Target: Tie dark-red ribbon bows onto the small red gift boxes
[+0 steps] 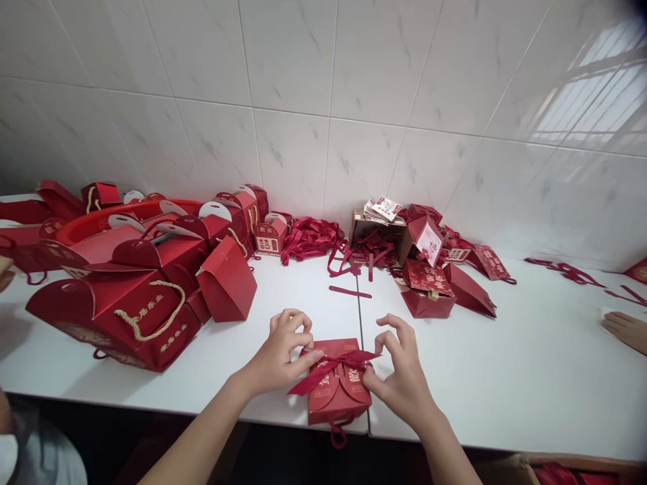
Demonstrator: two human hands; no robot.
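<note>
A red gift box with pale lettering and curved closing flaps lies at the front edge of the white table. Across its top runs a dark red ribbon tied in a bow, one tail stretching out to the left. My left hand pinches the bow's left side, thumb over the ribbon and fingers curled. At the bow's right side is my right hand, its thumb and forefinger curved around the ribbon's end; the exact contact is partly hidden. A red cord loop hangs off the box's front.
Red boxes with rope handles crowd the left, beside a plain red box. Loose ribbons and an open carton topped with cards stand by the tiled wall. Another person's hand rests at the far right.
</note>
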